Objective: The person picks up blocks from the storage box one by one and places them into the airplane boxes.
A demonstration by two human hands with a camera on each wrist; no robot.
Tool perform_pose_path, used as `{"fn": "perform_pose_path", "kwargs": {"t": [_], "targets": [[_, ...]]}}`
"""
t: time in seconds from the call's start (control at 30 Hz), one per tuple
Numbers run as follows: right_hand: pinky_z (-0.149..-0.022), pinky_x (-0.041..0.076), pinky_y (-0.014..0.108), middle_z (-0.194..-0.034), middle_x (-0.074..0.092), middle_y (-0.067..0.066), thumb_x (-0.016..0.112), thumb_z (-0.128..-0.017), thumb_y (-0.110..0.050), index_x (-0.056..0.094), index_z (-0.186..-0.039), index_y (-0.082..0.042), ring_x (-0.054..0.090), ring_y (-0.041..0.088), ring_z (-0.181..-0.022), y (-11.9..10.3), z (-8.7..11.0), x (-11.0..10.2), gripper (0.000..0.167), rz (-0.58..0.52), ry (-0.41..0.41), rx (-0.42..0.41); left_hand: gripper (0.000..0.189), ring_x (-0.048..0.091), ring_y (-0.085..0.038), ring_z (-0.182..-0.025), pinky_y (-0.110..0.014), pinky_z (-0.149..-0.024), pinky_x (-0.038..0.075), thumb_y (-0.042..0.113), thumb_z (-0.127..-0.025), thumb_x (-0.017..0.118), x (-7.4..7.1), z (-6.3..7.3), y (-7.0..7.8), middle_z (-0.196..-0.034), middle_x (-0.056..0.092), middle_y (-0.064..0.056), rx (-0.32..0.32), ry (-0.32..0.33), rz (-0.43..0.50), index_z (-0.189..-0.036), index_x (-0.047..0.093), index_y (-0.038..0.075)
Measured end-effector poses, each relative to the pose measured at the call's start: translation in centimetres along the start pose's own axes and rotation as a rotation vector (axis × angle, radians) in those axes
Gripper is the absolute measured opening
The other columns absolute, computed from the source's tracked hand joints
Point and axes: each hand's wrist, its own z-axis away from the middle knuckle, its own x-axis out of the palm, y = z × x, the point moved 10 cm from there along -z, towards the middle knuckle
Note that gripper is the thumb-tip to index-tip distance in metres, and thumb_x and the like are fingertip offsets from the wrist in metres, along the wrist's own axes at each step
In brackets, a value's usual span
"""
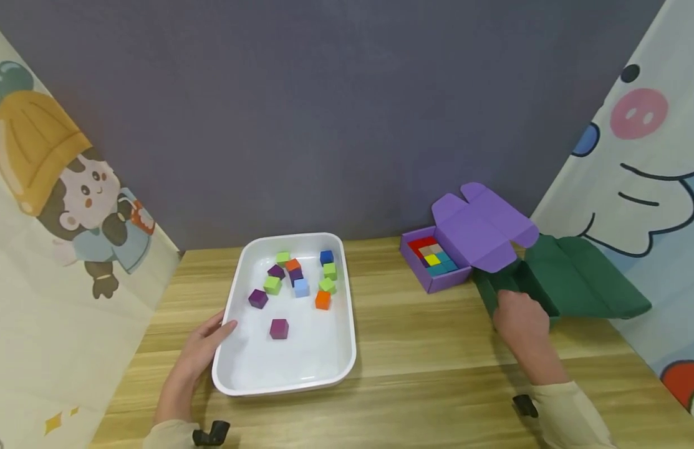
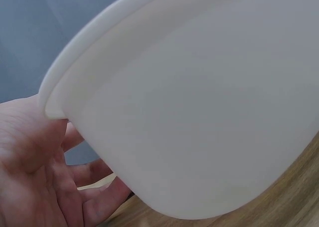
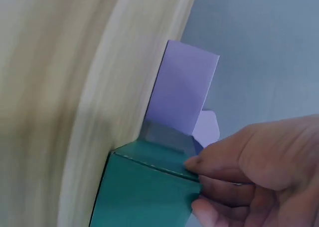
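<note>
My left hand (image 1: 203,346) grips the left side of a white tray (image 1: 340,368), thumb over the rim and fingers under it along the outer wall. Small cubes lie scattered in the tray, among them a magenta cube (image 1: 279,328), an orange cube (image 1: 322,300) and a light blue cube (image 1: 301,287). My right hand (image 1: 523,321) is at the near wall of an open green box (image 1: 537,284), fingers curled and pointing down. In the right wrist view its thumb and fingertips are right at the box rim (image 3: 149,162); I cannot tell whether they hold anything.
An open purple box (image 1: 439,284) touches the green box on its left and holds several coloured cubes, its purple lid (image 1: 481,227) laid back. The green lid (image 1: 588,277) is folded out to the right. A grey wall (image 1: 335,125) rises behind the wooden table (image 1: 403,349).
</note>
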Motion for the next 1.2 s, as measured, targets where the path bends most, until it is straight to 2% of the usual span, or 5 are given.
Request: {"fn": "perform_pose_path", "kwargs": {"t": [0.23,0.47,0.63,1.03,1.2], "targets": [[-0.039,0.035,0.039,-0.056,0.045,0.011,0.048,-0.086,0.005,0.044,-0.066,-0.009,0.049,0.029,-0.049,0.0,2.4,-0.2,0.025,-0.001,-0.095,-0.019,0.075,0.05,-0.035,-0.123,-0.036,-0.093,0.048,0.048,-0.094,0.059,0.2,-0.1,-0.1,-0.149,0.035,-0.024,0.0,-0.002,0.019,-0.152,0.032,0.01],[-0.04,0.026,0.032,-0.055,0.029,0.003,0.051,-0.085,0.007,0.037,-0.066,-0.011,0.03,0.017,-0.047,-2.6,5.8,-0.1,0.03,-0.043,-0.153,-0.073,0.078,0.048,-0.036,-0.124,-0.039,-0.097,0.045,0.053,-0.093,0.059,0.1,-0.2,0.1,-0.149,0.036,-0.024,-0.007,0.0,0.013,-0.153,0.031,0.011],[-0.038,0.031,0.03,-0.054,0.035,0.002,0.06,-0.082,0.005,0.04,-0.067,-0.01,0.037,0.015,-0.045,-6.3,7.7,0.7,0.029,-0.039,-0.197,-0.117,0.079,0.048,-0.035,-0.124,-0.034,-0.094,0.046,0.054,-0.092,0.059,0.0,-0.2,0.2,-0.149,0.036,-0.023,-0.001,-0.005,0.008,-0.153,0.031,0.012],[-0.04,0.046,0.031,-0.057,0.048,0.002,0.066,-0.069,0.015,0.045,-0.068,-0.008,0.056,0.021,-0.05,-18.7,12.1,2.4,0.031,-0.01,-0.034,-0.38,0.08,0.049,-0.036,-0.124,-0.034,-0.093,0.047,0.055,-0.092,0.059,-0.3,-0.2,0.2,-0.15,0.036,-0.023,-0.006,-0.006,-0.011,-0.153,0.031,0.013],[-0.038,0.043,0.026,-0.056,0.045,0.0,0.068,-0.066,0.017,0.043,-0.065,-0.009,0.053,0.015,-0.048,-21.6,12.6,3.0,0.036,0.011,0.022,-0.466,0.079,0.05,-0.034,-0.122,-0.032,-0.09,0.048,0.054,-0.092,0.059,-0.1,-0.2,0.0,-0.149,0.036,-0.022,-0.003,-0.011,-0.004,-0.153,0.032,0.012]]}}
